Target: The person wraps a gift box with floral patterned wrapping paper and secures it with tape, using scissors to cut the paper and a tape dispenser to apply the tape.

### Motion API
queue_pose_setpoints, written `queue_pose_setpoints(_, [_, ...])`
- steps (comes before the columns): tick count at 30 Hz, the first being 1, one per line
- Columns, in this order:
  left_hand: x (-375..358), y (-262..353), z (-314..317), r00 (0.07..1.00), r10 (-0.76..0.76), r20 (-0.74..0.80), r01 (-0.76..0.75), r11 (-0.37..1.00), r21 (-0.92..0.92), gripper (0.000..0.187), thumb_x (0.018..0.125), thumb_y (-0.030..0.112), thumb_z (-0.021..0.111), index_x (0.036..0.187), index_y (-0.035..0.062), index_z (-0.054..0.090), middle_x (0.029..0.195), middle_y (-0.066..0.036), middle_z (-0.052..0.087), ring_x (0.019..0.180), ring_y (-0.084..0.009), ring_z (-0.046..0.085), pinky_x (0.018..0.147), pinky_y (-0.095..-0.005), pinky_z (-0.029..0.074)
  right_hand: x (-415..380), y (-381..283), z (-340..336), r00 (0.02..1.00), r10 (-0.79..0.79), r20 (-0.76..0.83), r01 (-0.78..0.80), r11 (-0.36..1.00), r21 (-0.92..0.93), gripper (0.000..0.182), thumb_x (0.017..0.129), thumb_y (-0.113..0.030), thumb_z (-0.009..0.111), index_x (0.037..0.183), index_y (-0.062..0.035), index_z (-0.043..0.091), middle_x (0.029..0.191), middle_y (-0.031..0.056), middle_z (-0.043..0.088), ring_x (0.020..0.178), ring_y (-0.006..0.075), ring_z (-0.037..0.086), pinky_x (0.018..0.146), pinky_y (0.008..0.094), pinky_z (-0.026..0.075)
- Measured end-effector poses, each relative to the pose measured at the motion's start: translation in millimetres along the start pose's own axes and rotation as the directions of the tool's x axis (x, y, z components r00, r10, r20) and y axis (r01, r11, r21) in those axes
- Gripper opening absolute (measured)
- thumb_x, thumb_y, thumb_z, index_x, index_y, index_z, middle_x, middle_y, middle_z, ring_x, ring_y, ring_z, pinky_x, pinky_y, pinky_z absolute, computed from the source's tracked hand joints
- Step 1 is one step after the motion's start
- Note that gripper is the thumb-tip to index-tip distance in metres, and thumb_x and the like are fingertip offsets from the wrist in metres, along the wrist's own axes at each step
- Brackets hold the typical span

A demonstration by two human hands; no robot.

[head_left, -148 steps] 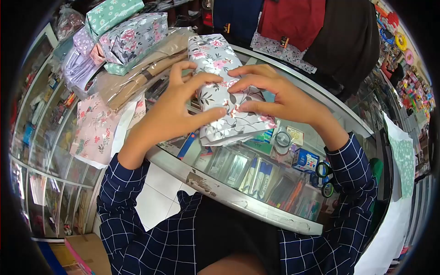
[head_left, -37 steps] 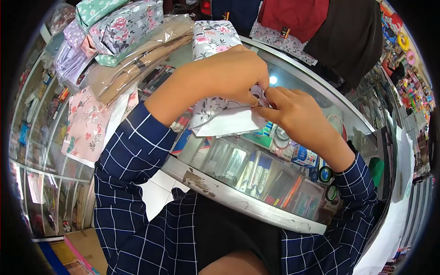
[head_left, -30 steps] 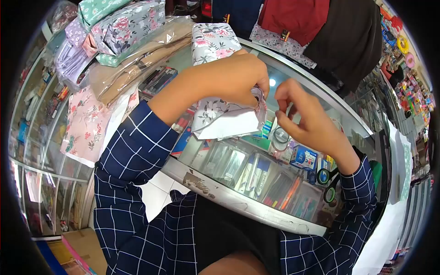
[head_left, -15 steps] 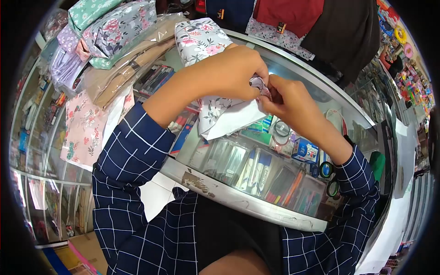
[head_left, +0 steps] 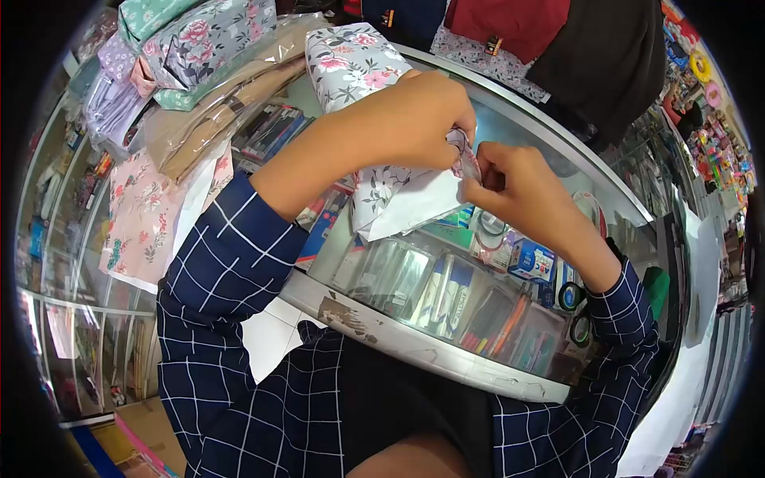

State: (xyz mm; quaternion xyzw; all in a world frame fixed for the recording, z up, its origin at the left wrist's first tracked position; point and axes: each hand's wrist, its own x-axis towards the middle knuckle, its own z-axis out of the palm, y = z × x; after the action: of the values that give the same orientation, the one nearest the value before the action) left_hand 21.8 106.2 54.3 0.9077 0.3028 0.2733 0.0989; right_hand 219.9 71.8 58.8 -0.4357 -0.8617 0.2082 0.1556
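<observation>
A package wrapped in grey floral paper [head_left: 351, 64] lies on the glass counter, partly under my left forearm. My left hand [head_left: 438, 119] is closed on the gathered end of that paper, its fingers pressed together around the crumpled fold. Just to the right, my right hand [head_left: 506, 179] has its thumb and forefinger curled in a pinch at the edge of the same gathered paper. Below both hands a white underside flap of the paper [head_left: 418, 203] hangs loose over the glass.
Wrapped floral parcels [head_left: 207, 44] and plastic-covered brown packages [head_left: 215, 111] lie at the upper left, above a pink floral sheet [head_left: 143, 215]. Folded red cloth [head_left: 510, 28] and dark cloth are at the far edge. Stationery shows under the glass, beyond the white counter edge [head_left: 414, 350].
My right hand has moved slightly right and down, away from my left hand. More of the crumpled paper fold shows between them.
</observation>
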Motion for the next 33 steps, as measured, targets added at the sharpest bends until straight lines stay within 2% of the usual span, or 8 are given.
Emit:
queue_pose_setpoints(1, [0, 0, 1, 1.0, -0.005, -0.004, 0.005, 1.0, 0.005, 0.017, 0.069, 0.012, 0.068, 0.079, -0.0013, 0.068, 0.078, -0.018, 0.066, 0.073, -0.0297, 0.064, 0.069, -0.0356, 0.049, -1, -2, 1, 1.0, -0.012, -0.001, 0.012, 0.999, -0.047, 0.023, 0.077, -0.014, 0.069, 0.086, 0.0045, 0.058, 0.064, 0.0189, 0.06, 0.054, 0.0311, 0.059, 0.053, 0.0369, 0.046])
queue_pose_setpoints(4, [-2, -2, 4, 0.998, 0.038, -0.059, -0.038, 0.999, 0.008, 0.017, 0.069, 0.013, 0.068, 0.079, -0.001, 0.068, 0.078, -0.018, 0.065, 0.075, -0.0307, 0.063, 0.069, -0.0364, 0.048, -4, 3, 15, 0.976, -0.172, -0.131, 0.149, 0.974, -0.169, 0.022, 0.076, -0.01, 0.068, 0.08, 0.0033, 0.052, 0.055, 0.0119, 0.055, 0.049, 0.0177, 0.055, 0.049, 0.0303, 0.041])
queue_pose_setpoints(10, [-2, -1, 4, 0.999, 0.027, -0.04, -0.026, 0.999, 0.022, 0.019, 0.07, 0.015, 0.067, 0.08, 0.0001, 0.069, 0.077, -0.018, 0.064, 0.075, -0.0313, 0.062, 0.07, -0.0371, 0.048, -16, -4, 2, 0.999, -0.025, -0.022, 0.023, 0.997, -0.079, 0.021, 0.078, -0.011, 0.066, 0.078, 0.0042, 0.052, 0.056, 0.0129, 0.056, 0.049, 0.0211, 0.056, 0.05, 0.0318, 0.043])
queue_pose_setpoints(13, [-2, -1, 3, 0.999, 0.022, -0.038, -0.02, 0.999, 0.034, 0.019, 0.07, 0.016, 0.067, 0.081, 0.0006, 0.069, 0.078, -0.017, 0.064, 0.077, -0.0309, 0.062, 0.071, -0.0372, 0.048, -16, -10, 1, 0.993, 0.1, 0.064, -0.092, 0.988, -0.123, 0.026, 0.081, -0.019, 0.063, 0.079, 0.0061, 0.058, 0.066, 0.0228, 0.061, 0.061, 0.0373, 0.062, 0.061, 0.0426, 0.049])
queue_pose_setpoints(25, [-2, -3, 3, 0.998, 0.029, -0.051, -0.028, 0.999, 0.02, 0.02, 0.069, 0.017, 0.067, 0.081, 0.0011, 0.07, 0.079, -0.017, 0.065, 0.078, -0.0303, 0.062, 0.073, -0.0369, 0.048, -16, 6, 5, 0.989, 0.148, 0.015, -0.147, 0.963, 0.228, 0.02, 0.08, -0.014, 0.063, 0.075, 0.0029, 0.056, 0.06, 0.0188, 0.059, 0.054, 0.0323, 0.06, 0.052, 0.0391, 0.046])
queue_pose_setpoints(28, [-3, -1, 2, 0.998, 0.016, -0.063, -0.015, 1.0, 0.017, 0.019, 0.069, 0.016, 0.067, 0.081, 0.0016, 0.07, 0.079, -0.016, 0.065, 0.078, -0.0294, 0.061, 0.072, -0.0367, 0.048, -19, 2, 9, 0.993, -0.007, -0.121, -0.002, 0.997, -0.078, 0.019, 0.079, -0.013, 0.064, 0.081, 0.0018, 0.053, 0.064, 0.0183, 0.061, 0.053, 0.0329, 0.059, 0.052, 0.0398, 0.046])
queue_pose_setpoints(31, [-4, 1, 4, 0.991, 0.003, -0.136, -0.003, 1.0, 0.006, 0.017, 0.069, 0.015, 0.067, 0.081, 0.002, 0.07, 0.078, -0.014, 0.066, 0.077, -0.0292, 0.061, 0.071, -0.0369, 0.048, -21, -1, 14, 0.955, -0.192, -0.225, 0.078, 0.898, -0.432, 0.022, 0.079, -0.013, 0.065, 0.088, 0.0009, 0.05, 0.07, 0.0184, 0.062, 0.056, 0.034, 0.06, 0.053, 0.0416, 0.046])
queue_pose_setpoints(33, [-3, 3, 2, 0.995, -0.016, -0.094, 0.016, 1.0, -0.002, 0.017, 0.069, 0.014, 0.068, 0.081, 0.0023, 0.07, 0.077, -0.014, 0.066, 0.078, -0.0293, 0.062, 0.072, -0.0367, 0.048, -21, 1, 11, 0.964, -0.178, -0.197, 0.107, 0.94, -0.324, 0.025, 0.079, -0.013, 0.065, 0.091, 0.001, 0.049, 0.071, 0.0172, 0.061, 0.056, 0.0313, 0.06, 0.053, 0.0398, 0.046])
